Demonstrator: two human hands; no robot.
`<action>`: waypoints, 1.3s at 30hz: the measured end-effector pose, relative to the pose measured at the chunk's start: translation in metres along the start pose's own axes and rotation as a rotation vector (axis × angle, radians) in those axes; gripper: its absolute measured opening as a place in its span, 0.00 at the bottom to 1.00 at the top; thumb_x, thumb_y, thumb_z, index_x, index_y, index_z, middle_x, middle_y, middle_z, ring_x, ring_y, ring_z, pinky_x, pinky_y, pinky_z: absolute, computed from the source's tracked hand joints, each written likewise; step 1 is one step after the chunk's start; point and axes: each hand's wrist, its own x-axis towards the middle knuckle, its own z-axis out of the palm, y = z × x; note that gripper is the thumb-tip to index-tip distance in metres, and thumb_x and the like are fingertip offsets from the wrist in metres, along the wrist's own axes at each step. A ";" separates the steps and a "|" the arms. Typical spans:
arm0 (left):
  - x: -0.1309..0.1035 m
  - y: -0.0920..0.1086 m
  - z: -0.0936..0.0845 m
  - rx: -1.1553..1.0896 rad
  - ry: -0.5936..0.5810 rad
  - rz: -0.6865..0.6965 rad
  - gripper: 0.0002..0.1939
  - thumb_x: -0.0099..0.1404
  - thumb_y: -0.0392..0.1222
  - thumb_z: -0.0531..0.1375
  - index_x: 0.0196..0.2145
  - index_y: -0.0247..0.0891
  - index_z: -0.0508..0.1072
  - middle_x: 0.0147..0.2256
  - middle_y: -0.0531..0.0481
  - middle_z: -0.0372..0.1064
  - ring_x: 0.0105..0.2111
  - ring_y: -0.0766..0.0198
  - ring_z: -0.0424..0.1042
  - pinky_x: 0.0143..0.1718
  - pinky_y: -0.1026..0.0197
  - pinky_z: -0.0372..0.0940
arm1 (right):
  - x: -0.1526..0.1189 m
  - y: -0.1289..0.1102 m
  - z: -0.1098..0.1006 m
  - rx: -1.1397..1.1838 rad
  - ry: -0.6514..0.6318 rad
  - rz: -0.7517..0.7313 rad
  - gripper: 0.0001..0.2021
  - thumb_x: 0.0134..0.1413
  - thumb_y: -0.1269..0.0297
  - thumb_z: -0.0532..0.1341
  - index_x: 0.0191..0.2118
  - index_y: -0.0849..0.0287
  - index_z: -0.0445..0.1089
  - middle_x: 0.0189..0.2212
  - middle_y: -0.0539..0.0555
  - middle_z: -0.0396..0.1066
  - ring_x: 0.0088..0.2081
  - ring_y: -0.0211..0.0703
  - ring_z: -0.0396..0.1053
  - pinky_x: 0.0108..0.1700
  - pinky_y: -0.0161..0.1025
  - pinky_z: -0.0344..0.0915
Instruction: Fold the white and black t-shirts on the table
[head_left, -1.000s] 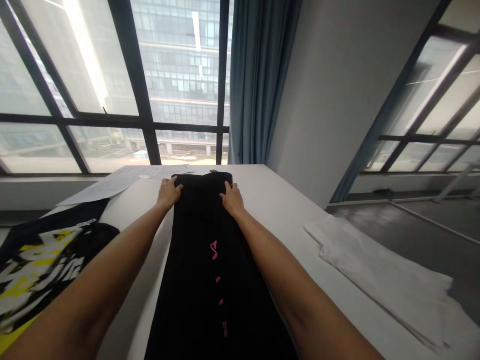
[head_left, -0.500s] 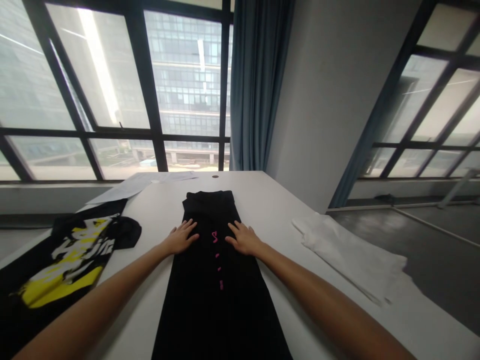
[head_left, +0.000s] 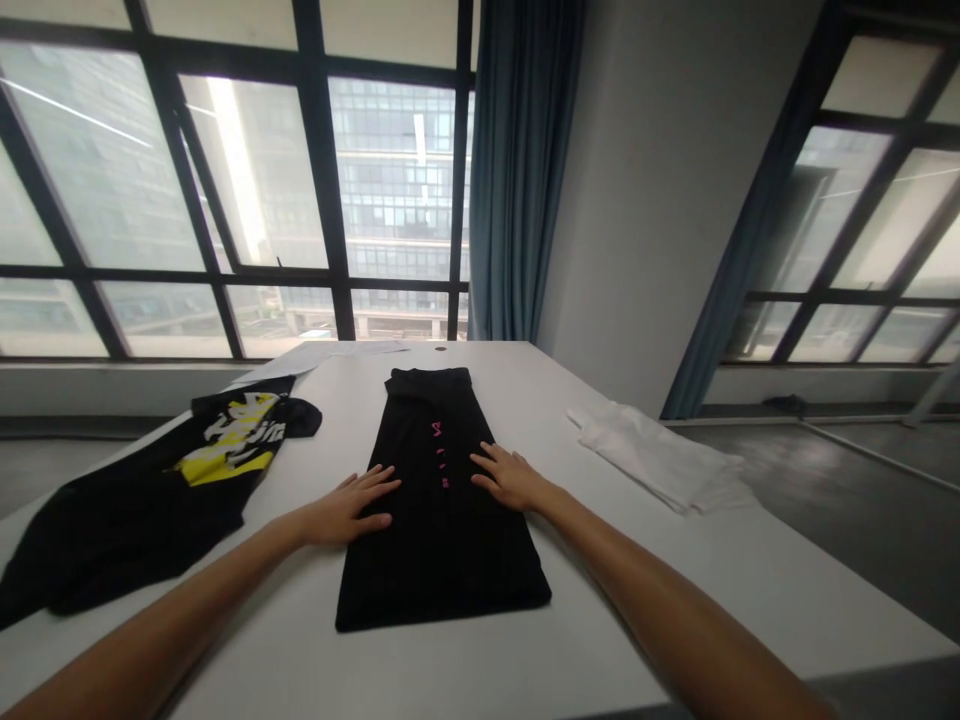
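Left hand (head_left: 337, 514), right hand (head_left: 511, 479) flat, fingers spread, gripping nothing; pink-printed black garment (head_left: 450, 560) folded narrow, yellow-printed T-shirt (head_left: 176, 500) seemingly unfolded.

blk garms (head_left: 442, 555): 2 | wht garm (head_left: 660, 455): 1 | hands (head_left: 346, 510): 2 | tbl (head_left: 450, 675): 1 | papers (head_left: 300, 359): prob 2, blurry

Pink marks (head_left: 436, 428) on the folded garment (head_left: 442, 545) — and print (head_left: 244, 440) on the shirt (head_left: 157, 510) — are unreadable.
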 end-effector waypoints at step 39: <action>-0.013 0.028 -0.029 -0.910 0.285 -0.051 0.27 0.57 0.65 0.62 0.34 0.34 0.74 0.24 0.53 0.67 0.24 0.66 0.67 0.28 0.63 0.65 | -0.011 0.023 -0.034 0.916 0.209 -0.001 0.27 0.55 0.40 0.60 0.43 0.63 0.70 0.27 0.51 0.70 0.29 0.41 0.68 0.33 0.38 0.66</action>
